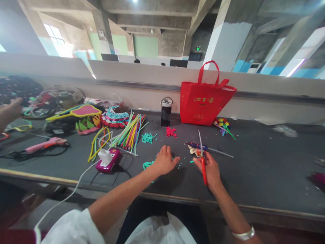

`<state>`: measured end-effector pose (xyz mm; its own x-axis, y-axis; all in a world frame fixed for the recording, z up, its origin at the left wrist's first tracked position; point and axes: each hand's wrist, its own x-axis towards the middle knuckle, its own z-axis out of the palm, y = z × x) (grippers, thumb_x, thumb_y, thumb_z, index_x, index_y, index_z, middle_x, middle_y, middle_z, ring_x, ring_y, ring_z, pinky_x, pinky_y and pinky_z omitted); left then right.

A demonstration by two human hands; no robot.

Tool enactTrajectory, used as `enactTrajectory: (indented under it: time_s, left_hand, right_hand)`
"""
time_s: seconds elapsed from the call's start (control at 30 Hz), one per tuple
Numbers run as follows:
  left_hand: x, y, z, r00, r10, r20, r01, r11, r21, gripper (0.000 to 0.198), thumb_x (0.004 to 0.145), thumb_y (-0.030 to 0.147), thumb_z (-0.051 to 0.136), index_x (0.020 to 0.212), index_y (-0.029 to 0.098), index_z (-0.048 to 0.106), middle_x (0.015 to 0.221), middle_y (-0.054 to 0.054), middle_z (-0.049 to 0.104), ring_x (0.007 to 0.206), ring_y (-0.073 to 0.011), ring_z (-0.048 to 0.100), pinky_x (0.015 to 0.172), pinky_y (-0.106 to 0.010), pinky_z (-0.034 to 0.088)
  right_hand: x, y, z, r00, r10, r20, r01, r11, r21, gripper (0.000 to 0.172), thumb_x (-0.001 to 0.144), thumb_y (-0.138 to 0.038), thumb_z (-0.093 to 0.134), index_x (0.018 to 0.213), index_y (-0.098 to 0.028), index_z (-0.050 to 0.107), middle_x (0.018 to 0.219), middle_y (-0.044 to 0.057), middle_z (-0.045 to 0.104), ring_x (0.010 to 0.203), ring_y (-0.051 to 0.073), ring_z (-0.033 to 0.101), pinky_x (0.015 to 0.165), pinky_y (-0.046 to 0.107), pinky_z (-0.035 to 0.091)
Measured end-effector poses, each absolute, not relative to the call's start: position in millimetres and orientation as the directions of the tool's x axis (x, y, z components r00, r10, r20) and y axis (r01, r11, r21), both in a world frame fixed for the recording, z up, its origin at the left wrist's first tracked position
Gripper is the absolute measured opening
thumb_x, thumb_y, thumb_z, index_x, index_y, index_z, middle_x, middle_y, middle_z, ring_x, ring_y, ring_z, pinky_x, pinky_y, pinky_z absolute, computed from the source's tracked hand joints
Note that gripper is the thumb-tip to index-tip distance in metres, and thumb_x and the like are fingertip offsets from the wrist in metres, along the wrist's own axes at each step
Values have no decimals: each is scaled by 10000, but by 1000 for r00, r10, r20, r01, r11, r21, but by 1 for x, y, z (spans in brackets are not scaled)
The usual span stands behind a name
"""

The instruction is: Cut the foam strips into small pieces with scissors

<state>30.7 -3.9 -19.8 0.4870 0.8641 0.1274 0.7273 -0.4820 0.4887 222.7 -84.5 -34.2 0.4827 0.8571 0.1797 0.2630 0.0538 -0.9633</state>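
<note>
Red-handled scissors (203,169) are gripped in my right hand (212,171), their blades pointing away from me. A short teal piece (192,161) is by that hand's fingertips; whether they touch it is unclear. My left hand (165,162) is over the tabletop, palm down with its thumb stretched out, and nothing shows in it. Beside its wrist lies a pile of teal pieces (147,165), partly hidden by the forearm. Farther back are a second teal pile (148,138) and a pile of red pieces (171,132). Tiny scraps dot the table between my hands.
A dark bottle (166,115) and a red bag (204,103) stand at the back. Just beyond the scissors lies a glue stick (220,152). Leftward are colourful stems (130,132), a purple power strip (109,162), a pink glue gun (45,144) and another person's hand (11,110).
</note>
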Motion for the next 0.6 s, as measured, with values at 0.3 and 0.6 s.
enactTrajectory:
  time_s: [0.3,0.6]
  left_hand:
    - [68,-70,-51,655,743,139,647,-646,406,651,867,434,429,1369,23,380,1481,-263,277,1399,-368,187,1118,-494,184]
    - [53,-57,-32,664,725,184,657,-683,319,714,906,548,288,1395,29,328,1496,-239,261,1399,-327,212,1109,-468,244]
  right_hand:
    - [223,-103,-24,508,847,154,233,37,-972,506,669,-464,724,1084,-204,594,709,3,662,568,146,568,502,230,421]
    - [226,-110,-24,491,845,214,309,61,-949,546,684,-455,720,1146,-204,572,784,19,674,694,171,618,691,289,484]
